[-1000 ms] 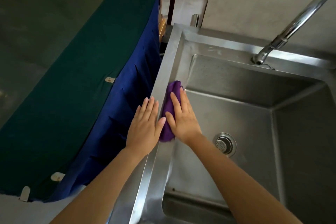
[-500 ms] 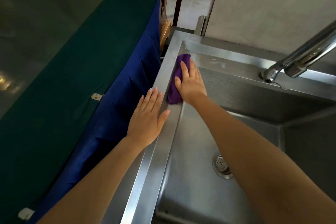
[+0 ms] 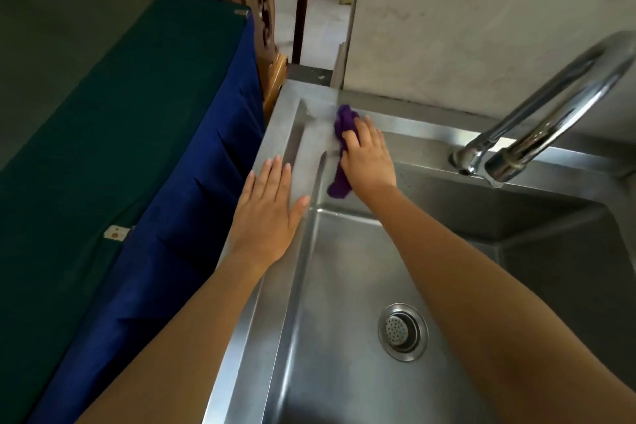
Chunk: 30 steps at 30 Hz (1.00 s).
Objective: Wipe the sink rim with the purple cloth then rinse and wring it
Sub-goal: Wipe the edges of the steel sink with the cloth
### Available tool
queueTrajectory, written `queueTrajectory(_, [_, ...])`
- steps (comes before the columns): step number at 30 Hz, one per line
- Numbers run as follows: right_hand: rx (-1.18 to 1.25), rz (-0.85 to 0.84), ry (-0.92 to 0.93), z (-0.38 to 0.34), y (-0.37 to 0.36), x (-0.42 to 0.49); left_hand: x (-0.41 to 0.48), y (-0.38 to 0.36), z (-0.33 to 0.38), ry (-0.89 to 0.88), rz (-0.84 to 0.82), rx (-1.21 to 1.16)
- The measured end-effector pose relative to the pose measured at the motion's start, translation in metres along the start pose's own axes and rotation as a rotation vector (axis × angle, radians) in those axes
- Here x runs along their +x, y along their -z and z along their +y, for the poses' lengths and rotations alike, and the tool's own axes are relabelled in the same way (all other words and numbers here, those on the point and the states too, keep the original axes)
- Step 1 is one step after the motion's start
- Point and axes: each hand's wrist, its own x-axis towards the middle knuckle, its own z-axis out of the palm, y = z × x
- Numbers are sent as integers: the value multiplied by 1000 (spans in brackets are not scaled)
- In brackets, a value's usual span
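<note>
A steel sink fills the right of the view, its rim (image 3: 295,120) running up the left side and across the back. My right hand (image 3: 368,157) presses the bunched purple cloth (image 3: 344,120) onto the rim at the far left corner. One end of the cloth hangs over the inner edge below my palm. My left hand (image 3: 268,213) rests flat on the left rim, fingers straight, nearer to me and clear of the cloth. The chrome tap (image 3: 537,124) arches over the back rim at the right, with no water running.
A drain strainer (image 3: 402,331) sits in the basin floor. A bed with green and blue covers (image 3: 103,148) stands tight against the sink's left side, with a carved wooden headboard (image 3: 261,17) behind it. A grey wall (image 3: 481,10) rises behind the sink.
My right hand has slid the cloth up the left rim into the far corner and onto the back rim. The left hand has stayed on the left rim.
</note>
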Motion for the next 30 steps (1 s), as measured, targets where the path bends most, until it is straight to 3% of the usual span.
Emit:
queueTrajectory(5, [-6, 74, -135, 51, 9, -29, -1, 1, 0, -4, -19, 11])
queueTrajectory(9, [233, 110, -236, 61, 28, -49, -1, 0, 0, -8, -20, 36])
queueTrajectory(12, [192, 189, -258, 64, 34, -46, -1, 0, 0, -18, -2, 64])
queueTrajectory(14, [180, 106, -354, 63, 33, -41, -1, 1, 0, -29, -10, 71])
queueTrajectory(17, [119, 129, -393, 66, 20, -33, 0, 2, 0, -36, -15, 67])
queueTrajectory(20, [164, 140, -331, 47, 7, -25, 0, 1, 0, -37, -19, 66])
queueTrajectory(26, [162, -3, -85, -31, -16, -4, 1, 1, 0, -20, -30, 85])
queueTrajectory(30, [58, -16, -89, 3, -10, -12, 0, 4, 0, -29, -44, 44])
